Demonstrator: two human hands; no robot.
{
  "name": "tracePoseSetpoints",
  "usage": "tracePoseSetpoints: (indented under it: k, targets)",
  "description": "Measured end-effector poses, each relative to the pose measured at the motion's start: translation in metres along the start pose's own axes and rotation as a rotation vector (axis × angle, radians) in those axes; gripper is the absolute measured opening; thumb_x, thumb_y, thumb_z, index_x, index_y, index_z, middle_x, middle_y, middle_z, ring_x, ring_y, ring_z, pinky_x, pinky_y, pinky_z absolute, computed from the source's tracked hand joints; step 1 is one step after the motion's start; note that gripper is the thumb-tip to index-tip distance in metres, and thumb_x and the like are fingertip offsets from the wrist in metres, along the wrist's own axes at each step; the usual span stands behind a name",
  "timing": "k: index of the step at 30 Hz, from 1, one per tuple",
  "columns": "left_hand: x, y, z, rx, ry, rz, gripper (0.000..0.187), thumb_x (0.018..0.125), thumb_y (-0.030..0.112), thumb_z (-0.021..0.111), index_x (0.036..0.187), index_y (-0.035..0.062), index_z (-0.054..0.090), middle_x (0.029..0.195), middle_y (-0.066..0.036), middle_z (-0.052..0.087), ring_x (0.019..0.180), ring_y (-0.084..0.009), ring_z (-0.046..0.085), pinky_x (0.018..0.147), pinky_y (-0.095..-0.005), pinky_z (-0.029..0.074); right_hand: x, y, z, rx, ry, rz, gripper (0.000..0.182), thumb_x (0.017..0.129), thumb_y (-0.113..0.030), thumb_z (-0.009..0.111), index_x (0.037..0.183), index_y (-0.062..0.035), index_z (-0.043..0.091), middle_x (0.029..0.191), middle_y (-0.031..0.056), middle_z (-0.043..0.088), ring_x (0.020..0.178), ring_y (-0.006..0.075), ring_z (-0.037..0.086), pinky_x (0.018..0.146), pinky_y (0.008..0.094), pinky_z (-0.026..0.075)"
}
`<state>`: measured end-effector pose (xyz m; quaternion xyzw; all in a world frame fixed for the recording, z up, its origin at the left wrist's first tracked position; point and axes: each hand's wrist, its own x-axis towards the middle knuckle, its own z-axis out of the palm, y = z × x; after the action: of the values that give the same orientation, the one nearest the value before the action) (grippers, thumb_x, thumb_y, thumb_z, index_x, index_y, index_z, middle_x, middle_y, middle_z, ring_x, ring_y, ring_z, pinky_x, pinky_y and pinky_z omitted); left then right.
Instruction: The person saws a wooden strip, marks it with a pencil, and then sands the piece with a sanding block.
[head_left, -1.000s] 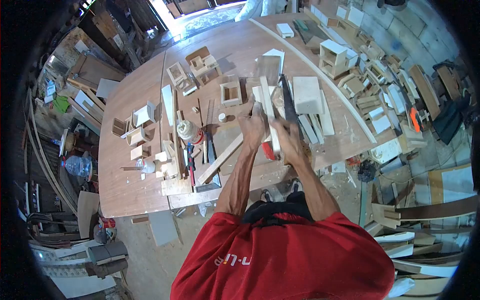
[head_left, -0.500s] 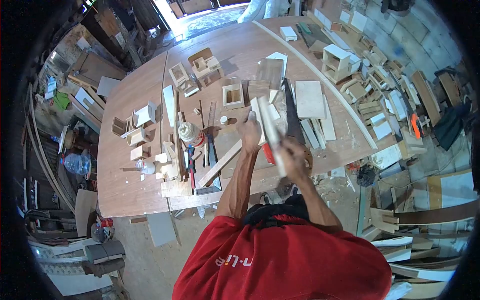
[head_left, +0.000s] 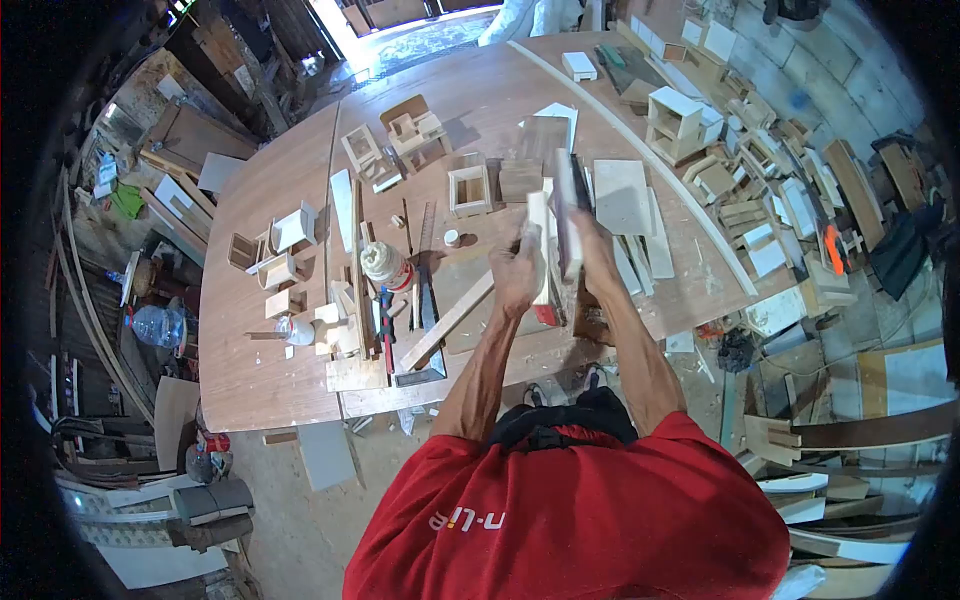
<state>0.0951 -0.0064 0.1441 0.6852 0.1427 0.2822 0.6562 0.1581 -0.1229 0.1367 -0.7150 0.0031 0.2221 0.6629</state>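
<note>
My left hand [head_left: 514, 278] is closed on a short pale wooden piece [head_left: 540, 235], held up on end over the near part of the table. Just to its right, my right hand [head_left: 594, 255] grips a long, flat pale block [head_left: 567, 200] with a darker side, slightly blurred by motion. The block stands lengthwise close beside the wooden piece. Below the hands, something red [head_left: 546, 314] shows in part. A handsaw [head_left: 580, 190] lies partly hidden behind the right hand. Left of my left hand is a slanting wooden strip [head_left: 448, 328].
On the worktable [head_left: 270, 365] stand small wooden furniture models [head_left: 413, 135], a small box frame [head_left: 468, 190] and a glue bottle [head_left: 386, 266]. Flat boards [head_left: 621, 195] lie right of the hands. A long curved strip [head_left: 640, 140] borders stacked wooden parts [head_left: 735, 170].
My right hand has moved forward with the flat block, which now stands more upright in view. My left hand and its wooden piece have shifted slightly right.
</note>
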Motion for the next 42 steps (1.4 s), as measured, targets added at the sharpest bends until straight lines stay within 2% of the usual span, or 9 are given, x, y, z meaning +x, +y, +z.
tracePoseSetpoints:
  k: [2,11,16,21,26,30,33,35,42]
  targets:
    - [0.008,0.004,-0.007,-0.082,0.015,-0.141,0.052,0.093,0.021,0.059,0.133,-0.0082,0.043,0.097,-0.008,0.061,0.081,-0.0113,0.055,0.070,-0.0278,0.047,-0.010,0.017,-0.003,0.591,0.080,-0.075,0.041,0.093,-0.037,0.049,0.116,-0.0042,0.059,0.091,0.0067,0.064,0.077,0.0164,0.063,0.071,0.0294,0.051]
    - [0.004,-0.051,-0.006,-0.199,0.173,-0.081,0.052,0.091,0.011,0.059,0.136,-0.0002,0.035,0.088,-0.009,0.058,0.074,-0.0117,0.055,0.061,-0.0263,0.047,-0.067,0.029,0.014,0.945,-0.311,-0.103,0.049,0.095,-0.045,0.039,0.118,-0.0044,0.054,0.095,0.0099,0.065,0.078,0.0215,0.064,0.068,0.0356,0.053]
    - [-0.002,-0.029,-0.025,0.461,-0.210,0.066,0.042,0.092,0.016,0.055,0.128,-0.0049,0.047,0.078,-0.009,0.061,0.068,-0.0153,0.055,0.063,-0.0293,0.046,-0.067,0.029,0.010,0.963,-0.368,-0.089,0.050,0.095,-0.045,0.038,0.119,-0.0048,0.053,0.097,0.0113,0.065,0.076,0.0231,0.065,0.065,0.0382,0.055]
    - [-0.011,-0.004,-0.044,0.301,-0.406,0.018,0.046,0.087,0.024,0.061,0.125,-0.0004,0.053,0.087,-0.022,0.061,0.078,-0.0341,0.060,0.073,-0.0418,0.048,-0.070,0.024,0.006,1.037,-0.356,-0.030,0.052,0.094,-0.046,0.038,0.121,-0.0037,0.052,0.099,0.0129,0.064,0.082,0.0266,0.066,0.064,0.0385,0.056]
    - [-0.006,0.014,-0.059,0.899,-0.447,0.424,0.037,0.082,0.027,0.070,0.102,-0.0025,0.056,0.090,-0.021,0.058,0.087,-0.0395,0.056,0.073,-0.0470,0.047,-0.073,0.028,-0.001,0.960,-0.504,-0.003,0.054,0.094,-0.046,0.039,0.123,-0.0018,0.051,0.100,0.0148,0.064,0.086,0.0297,0.066,0.065,0.0385,0.056]
    - [0.000,0.006,-0.061,0.707,-0.490,0.430,0.037,0.083,0.025,0.068,0.107,-0.0007,0.055,0.100,-0.025,0.058,0.093,-0.0415,0.057,0.077,-0.0472,0.046,-0.084,0.015,0.002,0.885,-0.394,-0.011,0.055,0.094,-0.047,0.038,0.122,-0.0013,0.052,0.097,0.0152,0.064,0.083,0.0275,0.066,0.064,0.0367,0.056]
    - [-0.002,0.011,-0.062,0.497,-0.579,0.042,0.039,0.085,0.026,0.065,0.112,0.0002,0.054,0.109,-0.028,0.057,0.099,-0.0430,0.056,0.080,-0.0472,0.046,-0.071,0.039,-0.005,0.784,-0.423,-0.030,0.053,0.094,-0.045,0.042,0.121,-0.0005,0.053,0.093,0.0141,0.065,0.078,0.0219,0.065,0.062,0.0337,0.055]
    - [0.000,0.000,-0.063,0.679,-0.385,0.496,0.038,0.086,0.018,0.062,0.119,0.0015,0.053,0.101,-0.020,0.060,0.093,-0.0384,0.059,0.077,-0.0460,0.047,-0.066,0.051,-0.011,0.730,-0.335,-0.038,0.050,0.093,-0.043,0.046,0.119,-0.0003,0.054,0.089,0.0126,0.066,0.073,0.0191,0.064,0.060,0.0317,0.054]
    - [-0.005,0.035,-0.068,0.948,-0.492,0.488,0.035,0.087,0.025,0.060,0.116,0.0067,0.057,0.099,-0.016,0.063,0.094,-0.0362,0.060,0.075,-0.0454,0.049,-0.077,0.032,-0.044,0.070,-0.173,-0.008,0.045,0.085,-0.039,0.062,0.103,0.0020,0.064,0.075,0.0081,0.065,0.059,0.0133,0.060,0.051,0.0251,0.048]
